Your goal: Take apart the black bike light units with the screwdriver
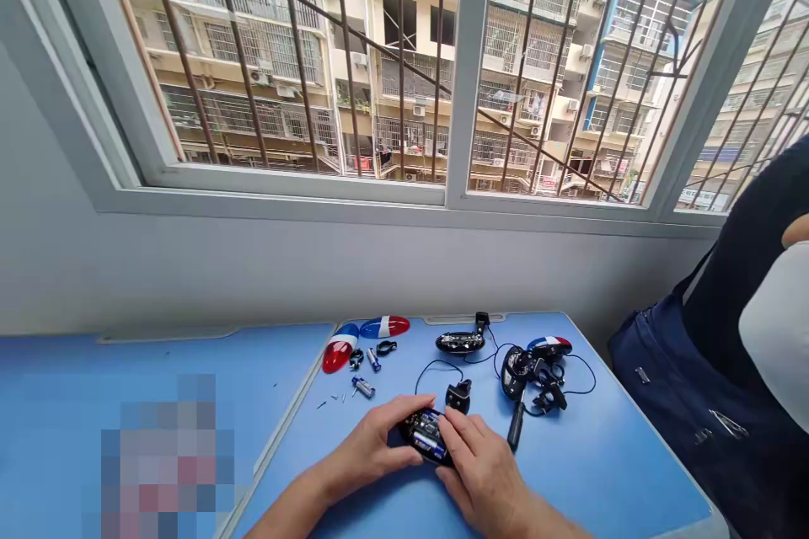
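Observation:
Between my hands is a black oval electronic housing (pixel 425 435), its open side facing up with batteries seated inside. My left hand (pixel 379 442) grips its left end, thumb on the near edge and fingers along the far edge. My right hand (pixel 481 465) holds the right end, fingertips over the rim and partly covering that side. Just beyond it lies a small black button unit (pixel 458 396) on a thin cable. Two loose batteries, one nearer (pixel 363 387) and one farther (pixel 373 360), lie to the left, with small screws (pixel 333 397) close by.
Red, white and blue oval covers (pixel 340 348) and black ring clamps (pixel 386 348) lie at the back left. Another open black housing (pixel 460 343) rests at the back. Cabled black parts (pixel 537 375) and a black-handled tool (pixel 516 427) are on the right. A dark blue bag (pixel 670 370) stands beside the table.

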`<action>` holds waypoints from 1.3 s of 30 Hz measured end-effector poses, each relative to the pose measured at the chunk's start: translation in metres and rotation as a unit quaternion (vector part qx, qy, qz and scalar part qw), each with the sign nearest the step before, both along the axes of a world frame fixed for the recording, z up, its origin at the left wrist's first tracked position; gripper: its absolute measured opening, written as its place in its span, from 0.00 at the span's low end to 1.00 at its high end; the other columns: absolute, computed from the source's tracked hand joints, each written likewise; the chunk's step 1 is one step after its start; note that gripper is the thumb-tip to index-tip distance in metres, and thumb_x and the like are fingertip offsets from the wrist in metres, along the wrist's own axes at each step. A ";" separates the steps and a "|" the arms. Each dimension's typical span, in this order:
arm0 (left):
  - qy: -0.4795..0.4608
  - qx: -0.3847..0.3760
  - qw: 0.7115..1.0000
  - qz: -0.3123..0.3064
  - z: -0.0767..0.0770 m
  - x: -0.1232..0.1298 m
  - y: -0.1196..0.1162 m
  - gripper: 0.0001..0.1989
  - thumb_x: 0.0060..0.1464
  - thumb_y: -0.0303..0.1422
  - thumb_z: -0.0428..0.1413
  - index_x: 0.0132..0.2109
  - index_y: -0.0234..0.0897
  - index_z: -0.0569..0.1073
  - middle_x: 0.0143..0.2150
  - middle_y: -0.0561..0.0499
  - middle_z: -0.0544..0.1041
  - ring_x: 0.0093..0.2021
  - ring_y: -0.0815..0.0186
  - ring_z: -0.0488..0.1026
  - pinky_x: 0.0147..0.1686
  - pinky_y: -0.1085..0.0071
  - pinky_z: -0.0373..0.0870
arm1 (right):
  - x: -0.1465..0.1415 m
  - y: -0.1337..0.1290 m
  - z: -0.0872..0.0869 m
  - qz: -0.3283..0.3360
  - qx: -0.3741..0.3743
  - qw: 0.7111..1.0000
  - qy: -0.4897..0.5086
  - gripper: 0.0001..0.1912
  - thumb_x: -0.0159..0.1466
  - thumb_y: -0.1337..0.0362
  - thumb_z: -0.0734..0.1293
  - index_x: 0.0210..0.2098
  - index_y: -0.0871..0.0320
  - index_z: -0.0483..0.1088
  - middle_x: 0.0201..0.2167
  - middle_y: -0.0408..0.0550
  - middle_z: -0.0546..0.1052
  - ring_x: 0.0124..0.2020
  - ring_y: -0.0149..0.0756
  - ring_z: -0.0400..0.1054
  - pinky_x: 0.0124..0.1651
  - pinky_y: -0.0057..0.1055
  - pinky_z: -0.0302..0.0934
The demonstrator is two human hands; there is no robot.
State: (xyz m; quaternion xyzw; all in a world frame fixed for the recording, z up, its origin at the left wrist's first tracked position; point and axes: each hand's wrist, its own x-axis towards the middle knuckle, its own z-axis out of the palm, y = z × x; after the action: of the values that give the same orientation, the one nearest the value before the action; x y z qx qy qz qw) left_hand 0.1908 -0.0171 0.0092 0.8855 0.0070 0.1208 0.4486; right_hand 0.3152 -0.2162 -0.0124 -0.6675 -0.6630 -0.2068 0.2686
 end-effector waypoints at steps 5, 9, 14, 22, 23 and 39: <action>0.042 -0.053 0.997 0.023 0.006 -0.002 0.000 0.32 0.43 0.30 0.64 0.59 0.45 0.71 0.59 0.51 0.74 0.59 0.51 0.67 0.60 0.58 0.61 | -0.002 0.002 -0.007 0.005 0.051 0.999 0.008 0.26 0.63 0.64 0.63 0.60 0.62 0.62 0.51 0.63 0.75 0.41 0.50 0.73 0.39 0.42 0.74; 0.060 -0.069 0.996 0.024 0.009 -0.003 0.000 0.33 0.41 0.29 0.65 0.58 0.45 0.72 0.56 0.52 0.76 0.57 0.52 0.70 0.59 0.59 0.63 | -0.003 0.002 -0.003 0.019 0.078 0.997 0.008 0.24 0.64 0.63 0.62 0.58 0.63 0.63 0.47 0.63 0.77 0.38 0.49 0.74 0.36 0.42 0.74; 0.068 -0.087 0.994 0.012 0.016 -0.006 -0.003 0.34 0.42 0.31 0.66 0.59 0.46 0.71 0.56 0.52 0.76 0.57 0.53 0.69 0.59 0.61 0.62 | -0.010 0.000 0.016 0.025 0.112 0.992 0.046 0.19 0.66 0.62 0.58 0.54 0.61 0.65 0.44 0.60 0.78 0.36 0.45 0.74 0.35 0.39 0.73; 0.061 -0.081 0.994 -0.043 0.024 -0.003 -0.012 0.32 0.41 0.35 0.68 0.57 0.43 0.73 0.55 0.49 0.77 0.56 0.50 0.70 0.57 0.61 0.64 | 0.014 -0.003 0.013 -0.107 0.127 0.980 0.108 0.16 0.69 0.64 0.57 0.54 0.58 0.66 0.39 0.53 0.76 0.38 0.41 0.72 0.38 0.35 0.70; 0.059 -0.076 0.994 -0.052 0.025 -0.003 -0.014 0.32 0.41 0.35 0.67 0.57 0.43 0.73 0.54 0.50 0.77 0.55 0.51 0.71 0.56 0.61 0.65 | 0.018 -0.002 0.010 -0.123 0.111 0.981 0.100 0.17 0.68 0.64 0.58 0.54 0.58 0.66 0.39 0.53 0.76 0.39 0.41 0.72 0.38 0.35 0.70; 0.014 -0.037 0.999 -0.038 0.017 0.001 -0.020 0.34 0.43 0.28 0.63 0.60 0.42 0.69 0.57 0.50 0.74 0.56 0.53 0.69 0.58 0.60 0.64 | 0.037 0.020 0.033 -0.096 0.106 0.988 0.066 0.14 0.65 0.70 0.59 0.46 0.57 0.73 0.41 0.55 0.78 0.41 0.43 0.72 0.42 0.39 0.69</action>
State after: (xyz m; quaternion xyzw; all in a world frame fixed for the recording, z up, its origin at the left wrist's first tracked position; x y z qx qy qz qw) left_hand 0.1916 -0.0373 0.0263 0.8698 -0.0158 0.0905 0.4847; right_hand 0.3526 -0.1964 0.0208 -0.7080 -0.5510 -0.2558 0.3602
